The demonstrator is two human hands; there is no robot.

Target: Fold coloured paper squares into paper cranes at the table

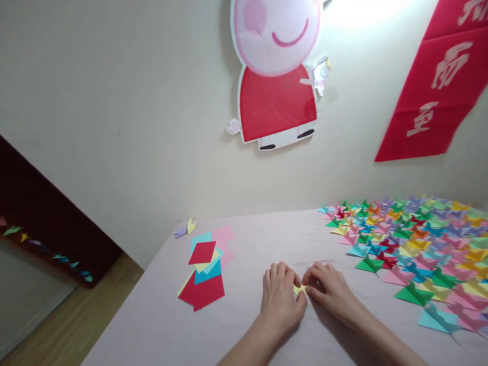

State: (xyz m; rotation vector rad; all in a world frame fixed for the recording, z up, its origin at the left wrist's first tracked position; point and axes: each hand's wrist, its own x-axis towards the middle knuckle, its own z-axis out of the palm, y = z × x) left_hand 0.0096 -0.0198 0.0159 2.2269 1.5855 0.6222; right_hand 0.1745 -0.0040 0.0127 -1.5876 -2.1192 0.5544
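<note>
A small folded piece of yellow paper [299,290] lies low over the pale pink tabletop, mostly covered by my fingers. My left hand [281,295] grips its left side, the thumb and fingers bent around it. On the other side my right hand [328,287] pinches the paper's right edge between thumb and fingertips. The exact shape of the folds is hidden.
Left of my hands lie loose coloured paper squares, a red sheet [208,294] among them. Two folded paper pieces [185,230] sit at the far left corner. Several rows of folded paper cranes [414,249] cover the right side. A wall [171,152] rises behind the table [152,315].
</note>
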